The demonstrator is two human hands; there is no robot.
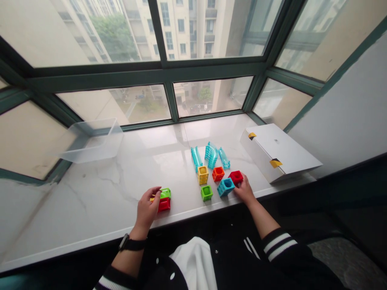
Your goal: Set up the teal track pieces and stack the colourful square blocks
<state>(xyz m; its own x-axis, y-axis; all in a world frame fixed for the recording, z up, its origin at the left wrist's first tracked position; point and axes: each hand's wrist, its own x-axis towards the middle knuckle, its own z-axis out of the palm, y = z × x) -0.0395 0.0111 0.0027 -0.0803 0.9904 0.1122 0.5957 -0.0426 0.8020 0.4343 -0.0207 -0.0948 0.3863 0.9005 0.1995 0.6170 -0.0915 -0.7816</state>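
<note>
On the left, my left hand (148, 207) curls its fingers over a close group of plastic toy blocks: a green block (165, 193), a red block (164, 204) and a partly hidden yellow piece. My right hand (245, 191) grips a red cube block (236, 177) from its right side. Just left of those fingers is a blue block (225, 187), standing slightly tilted. An orange-red block (218, 174), a tall yellow block (202, 175) and a green cube block (207, 193) stand nearby, their hollow tops facing up.
Translucent turquoise track pieces, one curved (211, 154) and two straight, lie behind the blocks. A clear plastic bin (99, 151) stands at the left. A white box (281, 151) with yellow-black tabs sits at the right. Windows (169, 74) border the marble-look sill (121, 193).
</note>
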